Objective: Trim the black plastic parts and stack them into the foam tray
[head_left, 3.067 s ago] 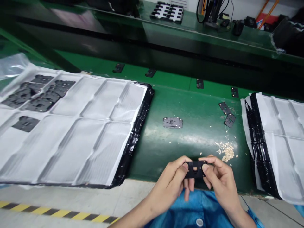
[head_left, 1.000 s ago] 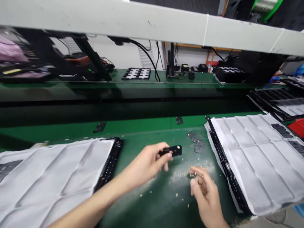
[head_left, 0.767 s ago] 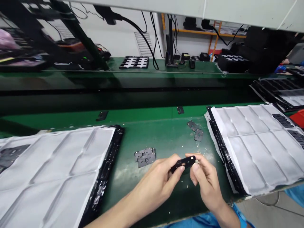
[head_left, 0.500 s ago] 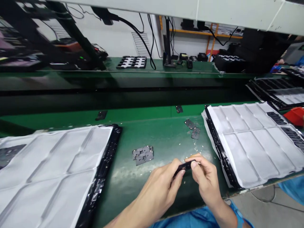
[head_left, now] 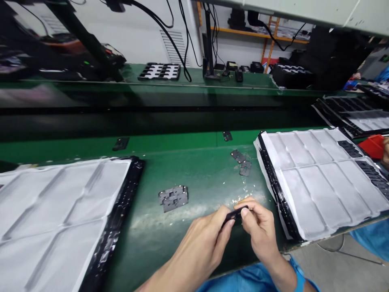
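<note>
Between my two hands is a small flat black plastic part [head_left: 235, 214], held above the green bench near its front edge. My left hand [head_left: 206, 239] pinches its left end between thumb and fingers. At the other end my right hand [head_left: 260, 227] is closed, its thumb and fingertips on the part. Much of the part is hidden by the fingers. To the left of my hands lies an overlapping group of similar dark parts [head_left: 174, 198]. Two more dark plates [head_left: 244, 168] lie beyond my right hand, with tiny pale scraps scattered around them.
A black tray stack with a white liner [head_left: 322, 182] stands at right, dark parts in its far-right pockets. Another lined tray [head_left: 73, 202] fills the left. Single dark parts [head_left: 120, 143] lie farther back. At the right edge, another person's hand [head_left: 385, 153] is beside a red object [head_left: 372, 147].
The view has shifted, so the bench and trays appear slightly farther left. Both hands keep their grip on the black part. More pale scraps show behind my right hand.
</note>
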Demonstrator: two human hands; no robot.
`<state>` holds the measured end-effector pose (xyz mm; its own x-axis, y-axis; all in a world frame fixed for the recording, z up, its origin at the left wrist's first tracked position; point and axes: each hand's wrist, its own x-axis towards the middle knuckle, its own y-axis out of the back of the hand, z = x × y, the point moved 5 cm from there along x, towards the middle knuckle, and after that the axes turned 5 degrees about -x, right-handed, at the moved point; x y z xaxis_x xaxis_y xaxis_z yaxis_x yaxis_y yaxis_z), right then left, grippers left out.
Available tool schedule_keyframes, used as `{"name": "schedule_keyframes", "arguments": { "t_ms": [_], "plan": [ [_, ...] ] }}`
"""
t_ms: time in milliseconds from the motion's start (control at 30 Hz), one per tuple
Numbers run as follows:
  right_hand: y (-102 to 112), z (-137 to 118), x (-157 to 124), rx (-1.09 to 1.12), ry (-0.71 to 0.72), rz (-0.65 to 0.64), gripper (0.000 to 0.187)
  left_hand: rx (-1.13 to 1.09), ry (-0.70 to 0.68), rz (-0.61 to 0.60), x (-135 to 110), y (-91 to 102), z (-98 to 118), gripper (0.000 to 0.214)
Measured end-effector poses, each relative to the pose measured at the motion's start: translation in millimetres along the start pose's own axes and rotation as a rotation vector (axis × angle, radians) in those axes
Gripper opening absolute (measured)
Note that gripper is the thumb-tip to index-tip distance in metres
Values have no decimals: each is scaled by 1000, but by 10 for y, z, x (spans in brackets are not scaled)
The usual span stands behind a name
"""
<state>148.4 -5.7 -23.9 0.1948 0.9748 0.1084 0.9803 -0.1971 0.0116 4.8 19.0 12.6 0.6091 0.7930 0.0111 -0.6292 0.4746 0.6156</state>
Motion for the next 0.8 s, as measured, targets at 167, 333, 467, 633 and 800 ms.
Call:
{"name": "schedule_keyframes", "arguments": {
  "t_ms": [167,333,467,633,800],
  "plan": [
    [31,15,2,31,-20,-8,30,8,29,-41,19,-41,-11,19],
    [34,70,24,74,-32,1,27,32,17,-46,31,-75,-14,23],
    [40,115,36,71,-25,14,27,9,9,-27,35,-87,-28,22],
    [45,127,32,48,-34,-9,26,-23,26,-51,24,-107,-57,21],
    [57,195,17,54,-54,-14,22,-20,61,-66,16,-106,-134,21]
  ]
}}
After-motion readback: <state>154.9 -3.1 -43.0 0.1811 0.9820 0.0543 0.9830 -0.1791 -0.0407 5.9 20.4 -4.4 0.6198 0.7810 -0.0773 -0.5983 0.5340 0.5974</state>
